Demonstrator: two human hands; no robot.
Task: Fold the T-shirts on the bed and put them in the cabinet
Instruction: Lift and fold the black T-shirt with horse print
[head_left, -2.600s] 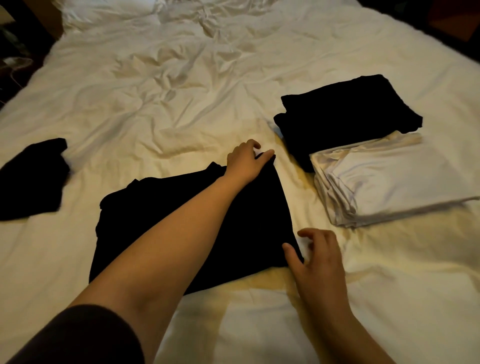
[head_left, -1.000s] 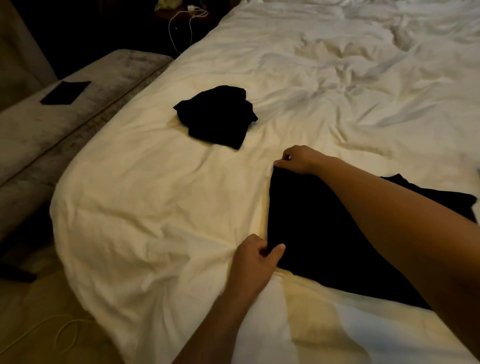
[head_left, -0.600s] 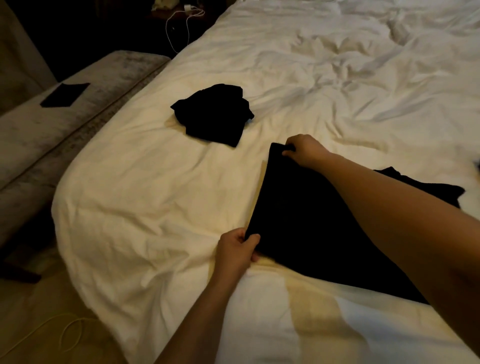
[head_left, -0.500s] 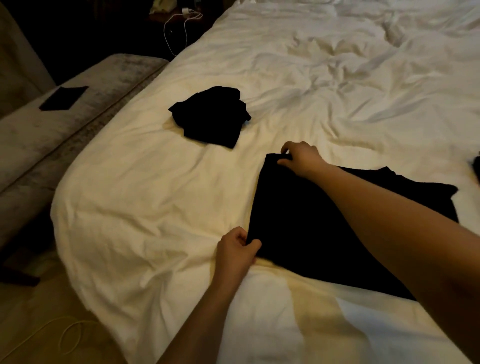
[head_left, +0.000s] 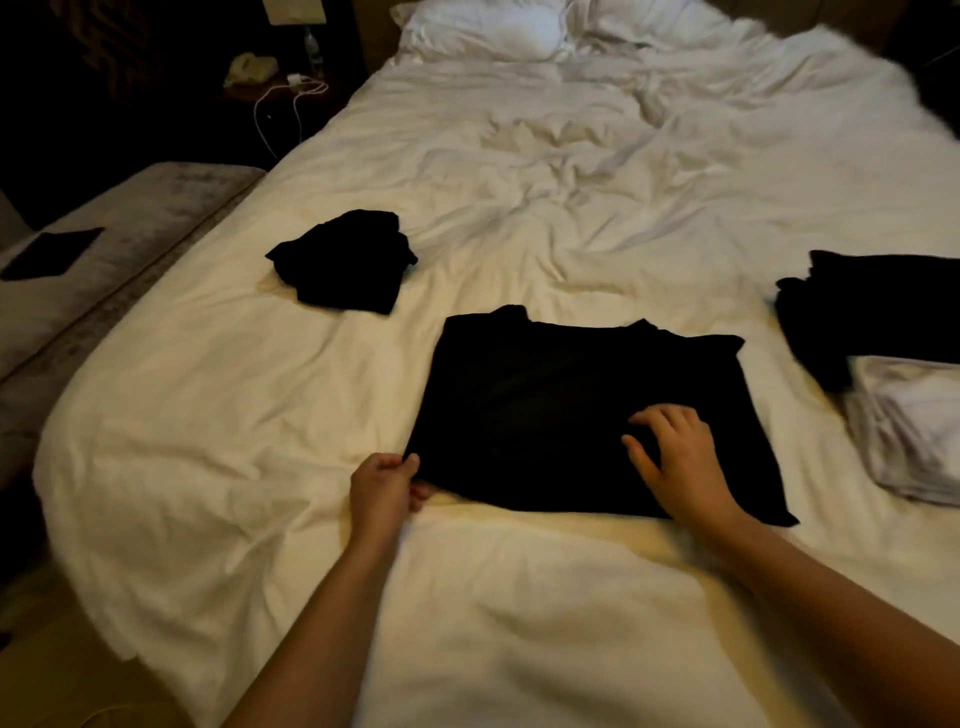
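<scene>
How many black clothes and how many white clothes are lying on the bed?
Black: 3, the black T-shirt being folded, the crumpled black garment, the folded black garment
White: 1, the folded white T-shirt
Total: 4

No text, label, brand, number or sign can be read on the bed, the T-shirts or anything else pictured around the hands.
</scene>
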